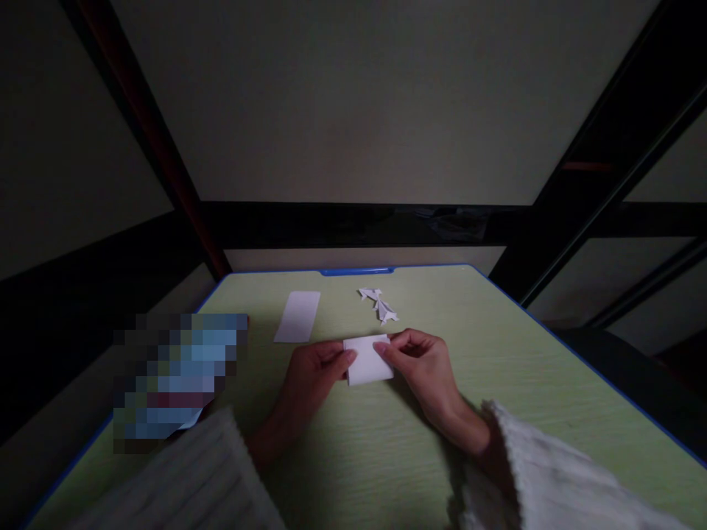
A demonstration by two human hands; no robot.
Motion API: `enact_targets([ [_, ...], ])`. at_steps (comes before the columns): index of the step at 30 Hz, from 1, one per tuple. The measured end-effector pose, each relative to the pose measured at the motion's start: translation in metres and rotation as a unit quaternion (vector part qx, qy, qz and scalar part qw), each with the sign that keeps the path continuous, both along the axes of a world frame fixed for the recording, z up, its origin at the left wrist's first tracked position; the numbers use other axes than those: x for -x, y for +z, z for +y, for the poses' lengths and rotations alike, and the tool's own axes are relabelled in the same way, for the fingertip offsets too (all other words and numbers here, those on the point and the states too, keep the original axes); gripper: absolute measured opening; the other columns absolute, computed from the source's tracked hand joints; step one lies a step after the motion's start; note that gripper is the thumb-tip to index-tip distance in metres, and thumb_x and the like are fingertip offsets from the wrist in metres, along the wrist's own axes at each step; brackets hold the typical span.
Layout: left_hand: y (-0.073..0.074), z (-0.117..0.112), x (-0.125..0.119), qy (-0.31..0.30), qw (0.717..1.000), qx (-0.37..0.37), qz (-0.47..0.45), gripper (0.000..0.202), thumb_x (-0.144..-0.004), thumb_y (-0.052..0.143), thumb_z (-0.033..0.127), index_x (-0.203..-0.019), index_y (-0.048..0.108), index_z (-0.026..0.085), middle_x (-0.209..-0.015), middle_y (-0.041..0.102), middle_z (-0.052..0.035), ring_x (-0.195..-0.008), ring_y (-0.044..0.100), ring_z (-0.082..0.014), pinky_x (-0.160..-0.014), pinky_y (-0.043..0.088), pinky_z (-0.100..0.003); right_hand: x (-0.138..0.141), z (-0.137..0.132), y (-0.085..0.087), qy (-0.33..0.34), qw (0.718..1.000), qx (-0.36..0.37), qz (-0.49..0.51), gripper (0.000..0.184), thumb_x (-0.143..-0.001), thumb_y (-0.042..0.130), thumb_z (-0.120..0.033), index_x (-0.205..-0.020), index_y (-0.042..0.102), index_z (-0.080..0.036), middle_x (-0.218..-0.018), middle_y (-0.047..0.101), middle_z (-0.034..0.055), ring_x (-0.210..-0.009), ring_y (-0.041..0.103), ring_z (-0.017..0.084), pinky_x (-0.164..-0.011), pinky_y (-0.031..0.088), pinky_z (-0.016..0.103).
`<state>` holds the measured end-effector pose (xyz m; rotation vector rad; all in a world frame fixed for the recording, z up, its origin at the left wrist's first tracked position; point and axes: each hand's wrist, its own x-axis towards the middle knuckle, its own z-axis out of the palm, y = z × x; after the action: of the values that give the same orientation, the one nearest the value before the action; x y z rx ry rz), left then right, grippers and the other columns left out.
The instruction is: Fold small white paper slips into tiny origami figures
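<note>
A small white sheet of paper [367, 362], which looks folded, is held up between both hands above the table. My left hand [317, 375] pinches its left edge, thumb on the near face and fingers behind. On the other side, my right hand [428, 372] grips the upper right part the same way, with its thumb lying across the face. The fingers behind the paper are partly hidden. Just beyond the hands lie small folded paper figures [382, 305], touching or close together. A flat white sheet stack [298, 316] rests to their left.
The pale green table [524, 383] has a blue rim and a blue handle [358, 271] at its far edge. A blurred-out bluish object [182, 379] lies at the left edge. Pale panels with dark frames stand behind the table.
</note>
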<state>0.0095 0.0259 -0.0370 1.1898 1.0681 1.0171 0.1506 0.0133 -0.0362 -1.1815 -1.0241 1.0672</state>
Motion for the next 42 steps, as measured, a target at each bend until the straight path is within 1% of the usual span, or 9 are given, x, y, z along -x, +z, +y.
enact_targets([
  [7, -0.004, 0.0019, 0.0011, 0.002, 1.0, -0.009, 0.014, 0.015, -0.06, 0.059, 0.027, -0.057, 0.063, 0.013, -0.05, 0.062, 0.0021, -0.052, 0.057, -0.0129, -0.056, 0.046, -0.023, -0.0003, -0.0006, -0.0014, 0.004, 1.0, 0.007, 0.003, 0.02, -0.054, 0.067, -0.024, -0.047, 0.052, -0.012, -0.047, 0.053, -0.0027, -0.042, 0.042, 0.005, -0.041, 0.031, 0.018],
  [13, -0.0044, 0.0015, 0.0018, 0.004, 0.999, -0.022, 0.041, 0.021, -0.061, 0.058, 0.031, -0.05, 0.058, 0.013, -0.046, 0.056, 0.0026, -0.05, 0.054, -0.0127, -0.054, 0.044, -0.023, 0.0009, -0.0005, -0.0013, -0.003, 1.0, 0.008, 0.008, 0.019, -0.053, 0.067, -0.024, -0.046, 0.053, -0.013, -0.046, 0.054, -0.0025, -0.041, 0.043, 0.006, -0.041, 0.032, 0.019],
  [19, -0.003, 0.0019, 0.0011, -0.008, 0.999, -0.018, 0.042, 0.021, -0.062, 0.057, 0.031, -0.051, 0.058, 0.013, -0.047, 0.056, 0.0025, -0.049, 0.053, -0.0121, -0.054, 0.043, -0.022, 0.0006, 0.0007, -0.0003, -0.002, 1.0, 0.014, 0.011, 0.019, -0.053, 0.067, -0.023, -0.046, 0.052, -0.013, -0.045, 0.053, -0.0029, -0.04, 0.042, 0.005, -0.04, 0.031, 0.019],
  [23, -0.0031, 0.002, 0.0017, -0.008, 0.999, -0.025, 0.047, 0.022, -0.062, 0.056, 0.031, -0.05, 0.057, 0.013, -0.046, 0.056, 0.0019, -0.048, 0.053, -0.0124, -0.051, 0.042, -0.022, 0.0001, 0.0005, -0.0029, 0.003, 1.0, 0.012, 0.017, 0.02, -0.053, 0.068, -0.023, -0.046, 0.052, -0.013, -0.045, 0.053, -0.0032, -0.04, 0.042, 0.005, -0.04, 0.031, 0.018],
  [26, -0.0039, 0.0019, 0.0025, -0.017, 0.998, -0.033, 0.054, 0.024, -0.063, 0.055, 0.032, -0.05, 0.057, 0.013, -0.046, 0.056, 0.0017, -0.049, 0.053, -0.0128, -0.052, 0.042, -0.022, 0.0004, 0.0005, -0.0046, 0.004, 1.0, 0.014, 0.026, 0.02, -0.052, 0.068, -0.023, -0.046, 0.052, -0.013, -0.045, 0.054, -0.0032, -0.04, 0.043, 0.005, -0.04, 0.031, 0.019],
  [32, -0.0045, 0.0018, 0.0027, -0.011, 0.998, -0.033, 0.059, 0.022, -0.062, 0.056, 0.032, -0.049, 0.058, 0.014, -0.045, 0.056, 0.0015, -0.048, 0.053, -0.0129, -0.052, 0.043, -0.022, 0.0012, 0.0016, -0.0027, -0.004, 0.999, 0.019, 0.046, 0.021, -0.049, 0.07, -0.022, -0.044, 0.051, -0.013, -0.045, 0.053, -0.0035, -0.04, 0.043, 0.005, -0.041, 0.032, 0.019],
  [38, -0.0039, 0.0018, 0.003, -0.009, 0.998, -0.031, 0.06, 0.024, -0.06, 0.057, 0.035, -0.049, 0.059, 0.014, -0.044, 0.057, 0.0011, -0.048, 0.054, -0.0137, -0.051, 0.043, -0.023, 0.0008, 0.0013, -0.0016, -0.008, 0.999, 0.025, 0.04, 0.022, -0.049, 0.07, -0.023, -0.044, 0.051, -0.013, -0.044, 0.054, -0.003, -0.04, 0.043, 0.006, -0.041, 0.032, 0.019],
  [42, -0.003, 0.0015, 0.0023, -0.013, 0.998, -0.029, 0.06, 0.024, -0.061, 0.057, 0.034, -0.048, 0.057, 0.013, -0.044, 0.055, 0.0018, -0.047, 0.053, -0.0129, -0.052, 0.042, -0.022, 0.0008, 0.0003, -0.0025, -0.006, 0.999, 0.022, 0.039, 0.022, -0.049, 0.07, -0.024, -0.045, 0.052, -0.013, -0.046, 0.054, -0.0026, -0.041, 0.043, 0.006, -0.041, 0.032, 0.02],
])
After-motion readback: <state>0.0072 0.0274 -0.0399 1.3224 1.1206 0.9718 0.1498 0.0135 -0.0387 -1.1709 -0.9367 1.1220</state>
